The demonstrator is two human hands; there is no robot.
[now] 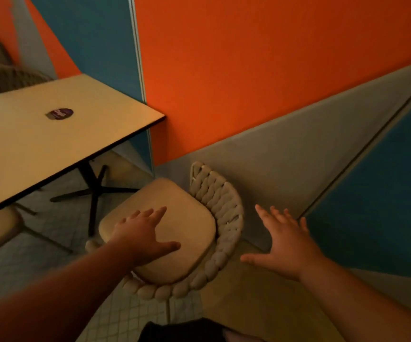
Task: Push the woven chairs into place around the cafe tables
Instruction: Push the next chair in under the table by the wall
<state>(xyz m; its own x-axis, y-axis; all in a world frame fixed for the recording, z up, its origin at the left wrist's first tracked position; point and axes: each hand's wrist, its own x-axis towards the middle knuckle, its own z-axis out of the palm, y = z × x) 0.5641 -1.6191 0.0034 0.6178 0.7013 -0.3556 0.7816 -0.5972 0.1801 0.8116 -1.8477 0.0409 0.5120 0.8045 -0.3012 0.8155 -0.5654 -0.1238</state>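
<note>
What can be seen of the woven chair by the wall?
The chair stands upright on the tiled floor, close to the grey wall panel and just off a corner of the table, not tucked under it. Its seat is a smooth beige cushion with rounded corners. A curved back of thick braided cream cord wraps the seat's right and near sides. The legs are mostly hidden. The left hand lies open over the seat, contact unclear. The right hand hovers beside the back, apart from it.

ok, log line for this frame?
stage: pre-push | woven chair: outside table edge, back toward wall | left hand: open, over seat cushion, contact unclear | right hand: open, beside chair, apart
</note>
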